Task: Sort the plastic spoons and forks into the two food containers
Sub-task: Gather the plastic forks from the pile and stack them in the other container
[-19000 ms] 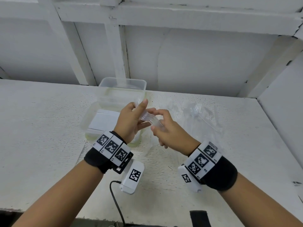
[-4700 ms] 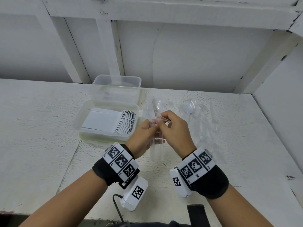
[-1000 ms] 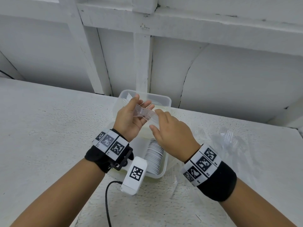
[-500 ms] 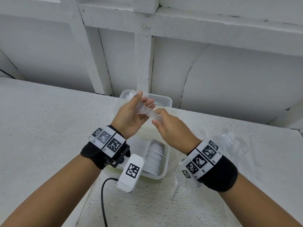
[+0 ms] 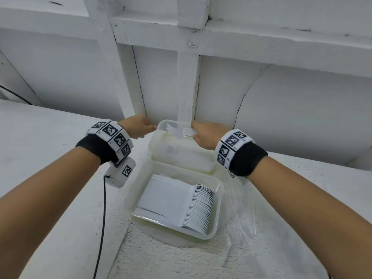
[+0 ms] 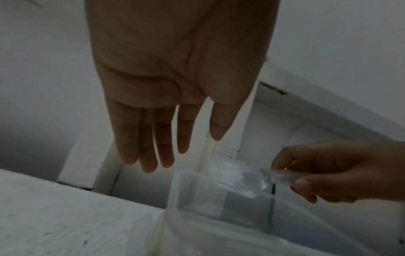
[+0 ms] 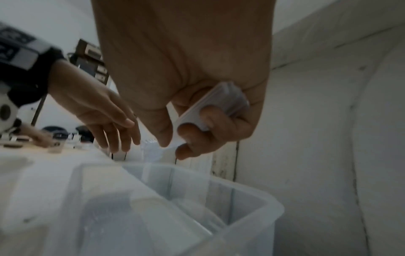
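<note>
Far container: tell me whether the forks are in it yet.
Not yet. The right hand grips the stack of forks above the far container; the left hand is open beside it.

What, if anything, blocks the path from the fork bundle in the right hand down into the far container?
Nothing visible does. The right hand holds the fork bundle above the far container, which has no lid on. The left hand is open, off to the container's left side.

no readable text; only coded square markers on wristbands [image 5: 112, 135].
</note>
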Motion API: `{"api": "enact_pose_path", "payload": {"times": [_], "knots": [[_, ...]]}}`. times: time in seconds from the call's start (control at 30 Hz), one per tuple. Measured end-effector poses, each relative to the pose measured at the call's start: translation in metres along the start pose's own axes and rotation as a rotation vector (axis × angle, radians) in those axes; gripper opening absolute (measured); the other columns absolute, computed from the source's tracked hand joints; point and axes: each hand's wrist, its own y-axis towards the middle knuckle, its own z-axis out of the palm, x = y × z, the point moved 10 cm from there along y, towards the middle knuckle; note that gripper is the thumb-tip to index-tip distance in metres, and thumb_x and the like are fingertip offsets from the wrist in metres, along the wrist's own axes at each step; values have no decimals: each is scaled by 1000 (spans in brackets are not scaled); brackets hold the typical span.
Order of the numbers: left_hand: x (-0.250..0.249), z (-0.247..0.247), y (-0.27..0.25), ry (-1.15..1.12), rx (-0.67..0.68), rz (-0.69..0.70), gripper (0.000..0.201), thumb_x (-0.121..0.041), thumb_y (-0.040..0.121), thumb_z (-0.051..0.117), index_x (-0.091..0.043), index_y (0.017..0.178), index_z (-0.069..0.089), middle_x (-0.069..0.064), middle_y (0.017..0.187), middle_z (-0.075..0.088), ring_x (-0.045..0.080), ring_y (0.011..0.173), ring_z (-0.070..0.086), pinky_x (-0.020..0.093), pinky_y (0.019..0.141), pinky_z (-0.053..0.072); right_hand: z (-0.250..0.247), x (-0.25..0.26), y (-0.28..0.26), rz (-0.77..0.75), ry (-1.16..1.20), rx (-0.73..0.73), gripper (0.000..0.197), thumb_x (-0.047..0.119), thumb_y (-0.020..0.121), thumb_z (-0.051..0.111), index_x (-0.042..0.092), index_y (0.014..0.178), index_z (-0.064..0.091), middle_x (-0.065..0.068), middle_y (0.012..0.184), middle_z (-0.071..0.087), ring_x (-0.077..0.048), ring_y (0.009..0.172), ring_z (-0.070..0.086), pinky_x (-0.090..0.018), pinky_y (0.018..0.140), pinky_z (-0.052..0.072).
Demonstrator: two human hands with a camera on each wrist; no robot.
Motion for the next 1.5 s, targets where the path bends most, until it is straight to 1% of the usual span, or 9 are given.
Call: {"api": "enact_pose_path", "payload": {"times": [0.13,0.33,0.53,0.67,0.8,1.0,1.13,1.27,1.5], "knots": [[11,19,13,-137,52,-87,35,-23,97,47,2,120,54,12,102,60,27,88,64,37,81,55,19,0,27,-1,-99,42,29,18,96,36,10,124,40,-13,105,59,-29,80,53,-32,67,42],[13,31,26,-161,64,-102,28,-11,94,45,7,107,62,22,96,70,31,86,69,35,81,56,48,-6,47,17,-68,73,24,20,93,39,15,116,43,-8,105,61,-28,87,59,-41,80,51],[16,34,32,-180,71,-92,26,-10,95,45,7,106,61,22,97,69,31,87,69,38,82,56,64,-8,55,47,-65,170,41,35,97,42,5,122,53,-12,119,58,-30,107,56,-39,93,46],[20,35,34,-220,65,-92,25,-10,95,45,5,106,61,21,98,69,31,86,70,40,80,57,66,-8,56,59,44,163,34,11,94,36,5,118,59,-11,123,58,-28,108,56,-37,95,45],[20,36,34,-230,61,-93,24,-10,95,45,4,106,61,21,100,68,31,86,69,38,78,57,66,6,54,-23,120,174,39,-1,90,37,8,122,58,-11,125,57,-25,97,51,-26,81,36],[15,31,22,-188,43,-88,34,-19,97,44,1,123,52,16,101,62,27,81,63,36,74,54,60,0,46,8,150,158,46,6,97,31,12,142,38,-6,149,35,-24,136,34,-29,109,27],[-6,1,0,-4,-109,38,23,-24,96,42,-12,111,55,10,96,56,26,85,55,29,72,43,27,4,13,-61,170,73,44,6,98,28,13,139,42,-5,145,42,-22,132,38,-25,103,29],[-44,-17,-42,-158,-208,210,27,-24,97,42,-11,117,56,5,104,65,19,89,60,29,74,48,-1,-1,-45,-92,189,25,40,13,100,31,14,136,46,-4,143,43,-20,131,39,-24,103,29],[-135,33,-149,-225,-56,525,17,-23,97,45,-19,109,58,-8,86,64,6,72,61,15,64,49,20,-26,-182,-78,132,83,36,20,99,39,20,134,49,-1,132,54,-16,121,48,-19,93,29]]}}
